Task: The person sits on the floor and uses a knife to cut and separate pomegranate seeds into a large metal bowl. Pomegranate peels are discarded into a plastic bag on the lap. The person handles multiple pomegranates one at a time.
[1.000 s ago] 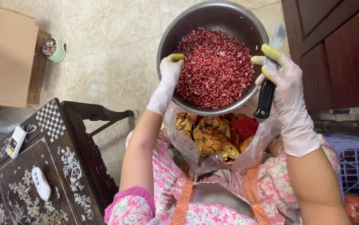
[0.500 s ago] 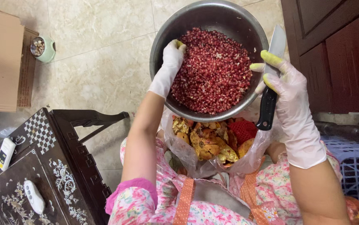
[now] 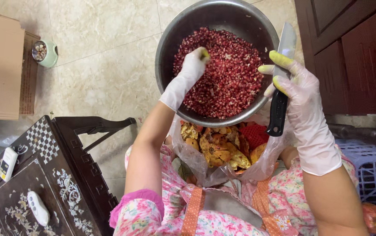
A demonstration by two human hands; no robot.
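A steel bowl (image 3: 177, 32) full of red pomegranate seeds (image 3: 231, 74) rests on the floor in front of me. My left hand (image 3: 188, 74), in a thin white glove, reaches into the bowl with its fingertips on the seeds. My right hand (image 3: 299, 98), gloved too, holds a black-handled knife (image 3: 279, 83) at the bowl's right rim, blade pointing away from me. A clear plastic bag (image 3: 196, 159) of pomegranate peels (image 3: 218, 146) sits between my knees, just below the bowl.
A dark inlaid wooden table (image 3: 52, 175) stands at lower left, carrying two small white remotes (image 3: 8, 163). Cardboard (image 3: 0, 65) and a small green cup (image 3: 44, 52) lie on the tiled floor at left. A dark wooden cabinet (image 3: 354, 52) and a blue crate (image 3: 371, 175) are on the right.
My left hand has moved from the bowl's left rim into the seeds. The view has shifted closer to the bowl. My right hand keeps the knife at the rim.
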